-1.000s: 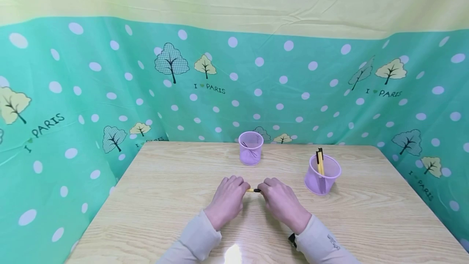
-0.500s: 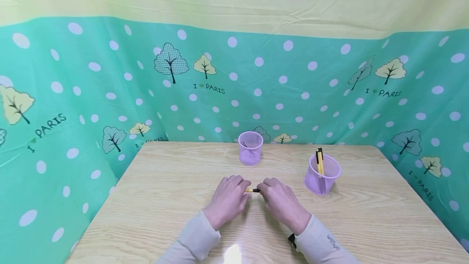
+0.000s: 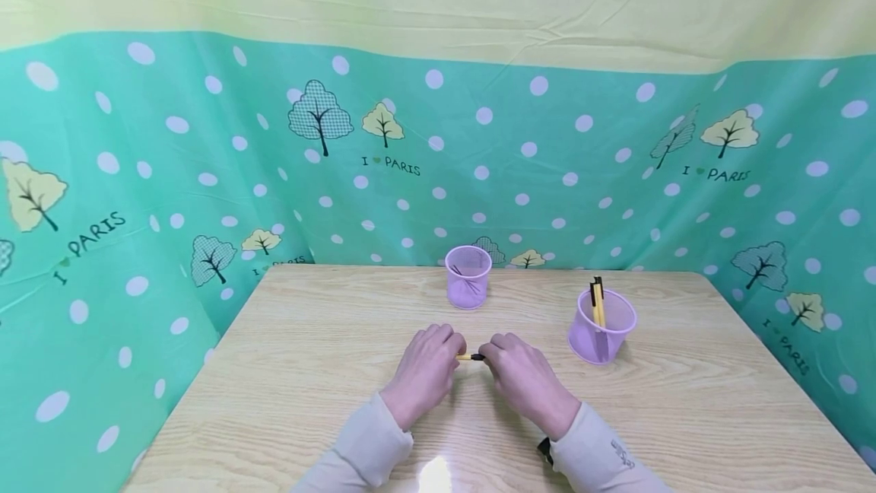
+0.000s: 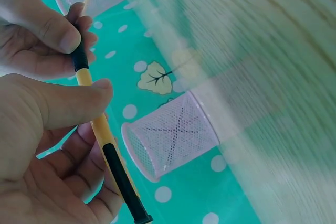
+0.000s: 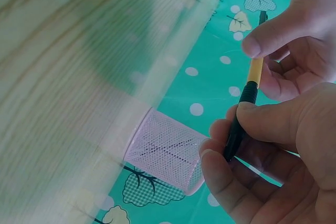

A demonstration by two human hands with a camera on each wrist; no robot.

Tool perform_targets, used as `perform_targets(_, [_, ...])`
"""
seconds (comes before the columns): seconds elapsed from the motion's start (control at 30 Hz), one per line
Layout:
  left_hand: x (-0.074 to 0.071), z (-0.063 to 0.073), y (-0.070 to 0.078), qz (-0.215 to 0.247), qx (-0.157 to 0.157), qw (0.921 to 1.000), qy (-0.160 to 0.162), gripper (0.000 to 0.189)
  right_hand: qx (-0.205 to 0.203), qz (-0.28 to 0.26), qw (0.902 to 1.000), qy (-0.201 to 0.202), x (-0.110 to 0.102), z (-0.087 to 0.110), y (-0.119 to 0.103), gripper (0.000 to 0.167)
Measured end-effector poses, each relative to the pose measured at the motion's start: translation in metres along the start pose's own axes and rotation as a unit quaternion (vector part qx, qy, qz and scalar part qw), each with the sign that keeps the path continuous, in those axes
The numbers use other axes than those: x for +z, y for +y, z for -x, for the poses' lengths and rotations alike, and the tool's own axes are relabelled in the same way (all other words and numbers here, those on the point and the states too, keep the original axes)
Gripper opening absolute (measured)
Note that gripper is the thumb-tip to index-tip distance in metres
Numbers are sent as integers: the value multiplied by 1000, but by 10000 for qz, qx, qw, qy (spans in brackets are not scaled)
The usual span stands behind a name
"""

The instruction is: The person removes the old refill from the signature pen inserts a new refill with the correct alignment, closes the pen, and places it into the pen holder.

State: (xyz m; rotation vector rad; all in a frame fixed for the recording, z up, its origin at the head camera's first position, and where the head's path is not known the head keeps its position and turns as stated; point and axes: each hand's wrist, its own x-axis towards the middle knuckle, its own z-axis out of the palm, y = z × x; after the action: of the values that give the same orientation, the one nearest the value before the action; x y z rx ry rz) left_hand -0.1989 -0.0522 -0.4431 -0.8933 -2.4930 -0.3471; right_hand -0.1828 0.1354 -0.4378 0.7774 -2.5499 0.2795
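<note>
the left hand and right hand still pinch the pen, left thumb now tucked closer.

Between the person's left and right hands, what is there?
A yellow-and-black pen, pinched on its yellow barrel by the left hand and on its black grip by the right hand. The head view and both wrist views show it.

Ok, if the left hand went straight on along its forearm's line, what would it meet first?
Probably the far purple mesh cup, ahead of the left hand; height is hard to judge, so it might pass above.
</note>
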Motion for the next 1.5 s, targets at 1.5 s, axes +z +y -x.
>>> perform_targets(1.5, [1, 0, 0, -43, -29, 9999, 104, 29, 55, -42, 10000, 1, -1, 1, 0, 11])
